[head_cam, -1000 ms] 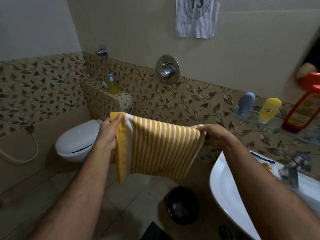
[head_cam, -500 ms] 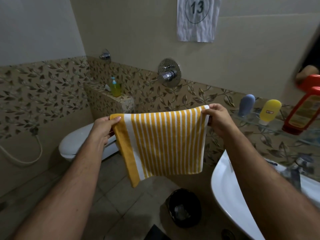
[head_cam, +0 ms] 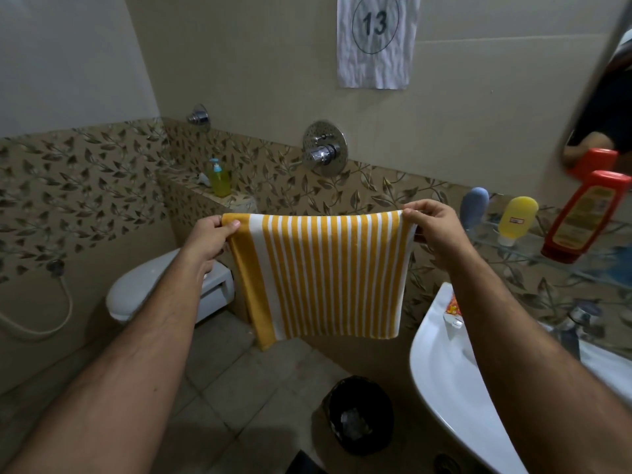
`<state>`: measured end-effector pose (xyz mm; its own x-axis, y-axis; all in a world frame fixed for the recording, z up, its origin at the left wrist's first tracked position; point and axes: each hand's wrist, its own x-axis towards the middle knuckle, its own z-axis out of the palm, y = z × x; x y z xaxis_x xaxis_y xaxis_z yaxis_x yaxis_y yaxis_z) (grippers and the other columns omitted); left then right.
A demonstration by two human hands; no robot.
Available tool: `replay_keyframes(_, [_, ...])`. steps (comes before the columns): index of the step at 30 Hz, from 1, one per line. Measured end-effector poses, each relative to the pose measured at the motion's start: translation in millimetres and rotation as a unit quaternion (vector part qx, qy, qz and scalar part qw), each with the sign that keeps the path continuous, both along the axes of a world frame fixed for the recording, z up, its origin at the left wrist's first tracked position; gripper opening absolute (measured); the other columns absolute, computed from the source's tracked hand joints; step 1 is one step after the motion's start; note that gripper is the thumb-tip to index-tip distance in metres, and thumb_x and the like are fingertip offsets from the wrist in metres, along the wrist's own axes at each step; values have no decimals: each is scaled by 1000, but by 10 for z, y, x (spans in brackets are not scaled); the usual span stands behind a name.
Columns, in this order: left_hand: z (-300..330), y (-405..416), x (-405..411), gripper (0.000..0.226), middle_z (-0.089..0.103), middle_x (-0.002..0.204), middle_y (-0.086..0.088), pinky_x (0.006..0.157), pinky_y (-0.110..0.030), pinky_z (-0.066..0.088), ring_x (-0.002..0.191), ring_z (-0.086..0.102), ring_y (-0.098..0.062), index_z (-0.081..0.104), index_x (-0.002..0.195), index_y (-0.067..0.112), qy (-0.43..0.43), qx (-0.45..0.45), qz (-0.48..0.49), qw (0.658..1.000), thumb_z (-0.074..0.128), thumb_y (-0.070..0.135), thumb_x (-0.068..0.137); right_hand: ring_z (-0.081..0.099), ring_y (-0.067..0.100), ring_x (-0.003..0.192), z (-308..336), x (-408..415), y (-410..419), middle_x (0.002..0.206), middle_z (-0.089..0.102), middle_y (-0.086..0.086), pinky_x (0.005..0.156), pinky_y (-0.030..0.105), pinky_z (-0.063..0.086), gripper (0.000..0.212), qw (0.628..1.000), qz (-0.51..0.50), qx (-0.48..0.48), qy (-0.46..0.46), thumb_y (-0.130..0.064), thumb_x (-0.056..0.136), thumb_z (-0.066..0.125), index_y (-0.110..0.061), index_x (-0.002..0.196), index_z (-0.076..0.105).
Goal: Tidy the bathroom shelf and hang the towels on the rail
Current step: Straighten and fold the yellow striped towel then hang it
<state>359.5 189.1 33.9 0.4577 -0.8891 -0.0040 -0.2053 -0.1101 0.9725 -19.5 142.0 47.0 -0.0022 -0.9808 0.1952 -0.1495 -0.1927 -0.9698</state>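
A yellow-and-white striped towel (head_cam: 325, 275) hangs flat in front of me, stretched level between both hands. My left hand (head_cam: 208, 239) pinches its top left corner. My right hand (head_cam: 432, 227) pinches its top right corner. The towel's lower edge hangs free above the floor. On the right, a glass shelf (head_cam: 561, 244) on the leaf-patterned wall carries a blue-grey tube (head_cam: 473, 206), a yellow tube (head_cam: 516, 220) and a red bottle (head_cam: 584, 217). No towel rail is in view.
A white sink (head_cam: 441, 381) sits at lower right with a small packet (head_cam: 453, 311) on its rim and a tap (head_cam: 578, 319). A white toilet (head_cam: 136, 289) stands left of the towel, a black bin (head_cam: 359, 413) on the floor. A green soap bottle (head_cam: 219, 177) stands on the ledge.
Both hands raised the towel and pulled it taut. Its top edge went from sagging and tilted to level, and the cloth now hangs straight.
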Motion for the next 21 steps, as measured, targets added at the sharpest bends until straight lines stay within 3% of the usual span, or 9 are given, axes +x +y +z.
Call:
replay_keyframes(5, [58, -57, -1, 28, 62, 108, -6, 82, -34, 40, 100, 55, -21, 61, 120, 9, -95, -2, -7, 995, 57, 24, 97, 67, 11, 97, -12, -114, 54, 111, 69, 5, 70, 22, 56, 36, 999, 21, -14, 43, -15, 93, 64, -10, 128, 61])
replay_keyframes(10, [73, -110, -38, 33, 62, 113, -7, 82, -30, 44, 103, 56, -19, 60, 125, 8, -101, -44, -5, 994, 59, 22, 96, 67, 11, 98, -17, -182, 109, 102, 71, -1, 78, 30, 56, 19, 994, -10, -54, 98, -19, 95, 62, -16, 113, 68])
replay_keyframes(13, [68, -129, -96, 29, 64, 110, -5, 72, -22, 47, 96, 59, -16, 61, 122, 10, -66, -89, 2, 994, 59, 21, 96, 66, 11, 98, -8, -202, 94, 99, 70, -4, 78, 30, 56, 18, 989, -35, -84, 116, -20, 96, 61, -16, 111, 68])
replay_keyframes(17, [54, -157, -151, 19, 66, 103, -7, 72, -28, 53, 86, 63, -14, 61, 114, 15, -19, -122, -8, 992, 57, 22, 97, 67, 14, 97, 26, -242, 71, 100, 71, 1, 80, 32, 58, 17, 985, -69, -106, 119, -21, 96, 61, -16, 110, 69])
replay_keyframes(21, [78, -192, -210, 9, 65, 98, -8, 74, -36, 55, 85, 62, -18, 61, 103, 22, -31, -130, -33, 990, 55, 26, 98, 68, 16, 97, 68, -304, 36, 101, 70, 2, 85, 38, 59, 17, 980, -84, -116, 137, -22, 96, 61, -16, 110, 68])
